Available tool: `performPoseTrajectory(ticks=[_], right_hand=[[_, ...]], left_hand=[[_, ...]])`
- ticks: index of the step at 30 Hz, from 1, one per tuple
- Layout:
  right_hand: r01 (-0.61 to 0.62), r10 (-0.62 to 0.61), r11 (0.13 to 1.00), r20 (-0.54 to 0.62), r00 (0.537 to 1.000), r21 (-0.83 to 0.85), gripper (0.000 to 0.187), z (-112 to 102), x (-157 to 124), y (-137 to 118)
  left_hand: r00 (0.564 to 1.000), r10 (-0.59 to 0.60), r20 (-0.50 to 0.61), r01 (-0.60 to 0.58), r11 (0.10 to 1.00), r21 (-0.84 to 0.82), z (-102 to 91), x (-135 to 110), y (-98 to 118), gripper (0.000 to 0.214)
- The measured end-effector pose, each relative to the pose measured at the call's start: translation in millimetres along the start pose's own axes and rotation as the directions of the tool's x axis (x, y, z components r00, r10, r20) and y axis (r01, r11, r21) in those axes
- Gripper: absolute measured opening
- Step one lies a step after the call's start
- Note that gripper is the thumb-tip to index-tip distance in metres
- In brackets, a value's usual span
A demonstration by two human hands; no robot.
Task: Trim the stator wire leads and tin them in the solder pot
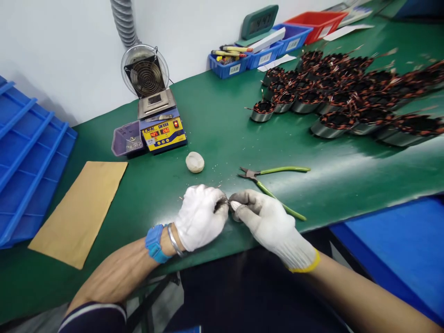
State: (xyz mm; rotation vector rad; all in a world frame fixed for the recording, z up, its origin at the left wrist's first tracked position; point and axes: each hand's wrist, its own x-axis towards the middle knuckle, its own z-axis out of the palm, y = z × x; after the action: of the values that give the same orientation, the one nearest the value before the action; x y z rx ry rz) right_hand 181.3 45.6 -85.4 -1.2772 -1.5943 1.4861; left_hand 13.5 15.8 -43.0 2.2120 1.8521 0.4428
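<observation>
My left hand, in a white glove, is closed in a pinch near the table's front edge. My right hand, gloved in white with a yellow cuff and dark-stained fingertips, is also closed, and its fingertips meet those of the left. Whatever lies between them is too small and too hidden to name. Just beyond the right hand, green-handled cutting pliers lie with their handles spread. A small round off-white piece sits on the green table beyond the left hand. Tiny clippings are scattered between it and the pliers.
A solder pot with a fan stands at the back beside a purple tray. Several wire-wound stators crowd the right. Brown card and a blue crate are left. Blue bins and a red bin line the wall.
</observation>
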Motion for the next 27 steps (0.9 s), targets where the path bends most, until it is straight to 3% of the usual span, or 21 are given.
performPoseTrajectory(ticks=[3, 5, 6, 8, 10, 11, 12, 13, 15, 16, 18, 19, 20, 21, 22, 24, 25, 26, 27], right_hand=[[0.053, -0.055, 0.993, -0.015, 0.998, -0.106, 0.021, 0.2, -6.9, 8.7], [0.199, -0.216, 0.939, -0.03, 0.976, -0.282, 0.018, -5.2, -9.1, 10.5], [0.322, -0.352, 0.866, -0.008, 0.936, -0.383, 0.017, -9.5, -8.9, 9.8], [0.578, -0.627, 0.602, 0.121, 0.769, -0.551, 0.014, -19.2, -5.4, 5.4], [0.716, -0.742, 0.333, 0.297, 0.601, -0.614, 0.017, -26.1, 0.4, -1.2], [0.732, -0.738, 0.277, 0.35, 0.577, -0.622, 0.019, -27.4, 3.4, -4.5], [0.715, -0.703, 0.3, 0.361, 0.613, -0.632, 0.02, -27.0, 6.0, -7.6], [0.671, -0.636, 0.4, 0.338, 0.694, -0.625, 0.02, -25.2, 8.0, -10.3], [0.473, -0.387, 0.719, 0.272, 0.881, -0.509, 0.022, -20.0, 10.1, -14.2], [0.331, -0.233, 0.849, 0.27, 0.934, -0.412, 0.024, -18.0, 10.5, -15.4], [0.137, -0.037, 0.947, 0.327, 0.944, -0.289, 0.025, -18.3, 10.9, -16.7], [0.154, -0.046, 0.94, 0.332, 0.942, -0.306, 0.023, -21.1, 11.4, -16.9], [0.251, -0.131, 0.895, 0.32, 0.938, -0.37, 0.02, -25.6, 12.3, -16.9], [0.402, -0.272, 0.796, 0.325, 0.906, -0.453, 0.019, -31.1, 13.6, -17.0], [0.561, -0.424, 0.639, 0.369, 0.827, -0.526, 0.02, -37.0, 15.4, -17.1], [0.777, -0.603, 0.282, 0.526, 0.6, -0.563, 0.025, -46.6, 19.2, -17.7], [0.824, -0.61, 0.173, 0.598, 0.52, -0.54, 0.027, -48.8, 20.7, -18.3], [0.842, -0.594, 0.141, 0.636, 0.492, -0.52, 0.026, -48.9, 21.7, -18.8], [0.828, -0.57, 0.195, 0.626, 0.532, -0.526, 0.024, -46.8, 21.9, -19.2]], left_hand=[[1.0, 0.007, -0.021, -0.007, 1.0, 0.006, 0.3, -0.7, 0.6, 0.008], [1.0, 0.009, -0.027, -0.009, 1.0, 0.01, 0.7, -1.1, 0.6, 0.007], [0.999, 0.014, -0.029, -0.013, 1.0, 0.01, 1.1, -1.2, 0.2, 0.007], [0.998, 0.038, -0.041, -0.038, 0.999, 0.006, 2.5, -1.4, -1.0, 0.008], [0.996, 0.071, -0.056, -0.07, 0.997, 0.008, 4.4, -1.7, -2.6, 0.009], [0.995, 0.079, -0.067, -0.078, 0.997, 0.014, 5.2, -1.9, -3.2, 0.008], [0.994, 0.081, -0.074, -0.08, 0.997, 0.024, 5.9, -2.1, -3.5, 0.008], [0.993, 0.084, -0.078, -0.081, 0.996, 0.033, 6.3, -2.4, -3.5, 0.008], [0.991, 0.099, -0.088, -0.095, 0.994, 0.048, 6.5, -3.3, -2.8, 0.009], [0.989, 0.113, -0.092, -0.108, 0.993, 0.052, 6.3, -3.8, -2.2, 0.009], [0.987, 0.135, -0.091, -0.131, 0.99, 0.054, 6.2, -4.8, -1.0, 0.009], [0.986, 0.14, -0.089, -0.136, 0.989, 0.054, 6.4, -5.2, -0.7, 0.009], [0.986, 0.143, -0.086, -0.139, 0.989, 0.054, 6.6, -5.5, -0.7, 0.01], [0.986, 0.146, -0.08, -0.142, 0.988, 0.056, 7.0, -5.7, -0.8, 0.01], [0.986, 0.148, -0.078, -0.143, 0.988, 0.058, 7.5, -5.8, -1.2, 0.01], [0.985, 0.155, -0.082, -0.15, 0.987, 0.06, 8.3, -5.8, -1.9, 0.01], [0.984, 0.157, -0.087, -0.153, 0.986, 0.06, 8.4, -5.7, -2.2, 0.01], [0.983, 0.158, -0.091, -0.153, 0.986, 0.059, 8.4, -5.6, -2.3, 0.009], [0.983, 0.16, -0.092, -0.155, 0.986, 0.056, 8.1, -5.6, -2.2, 0.009]])
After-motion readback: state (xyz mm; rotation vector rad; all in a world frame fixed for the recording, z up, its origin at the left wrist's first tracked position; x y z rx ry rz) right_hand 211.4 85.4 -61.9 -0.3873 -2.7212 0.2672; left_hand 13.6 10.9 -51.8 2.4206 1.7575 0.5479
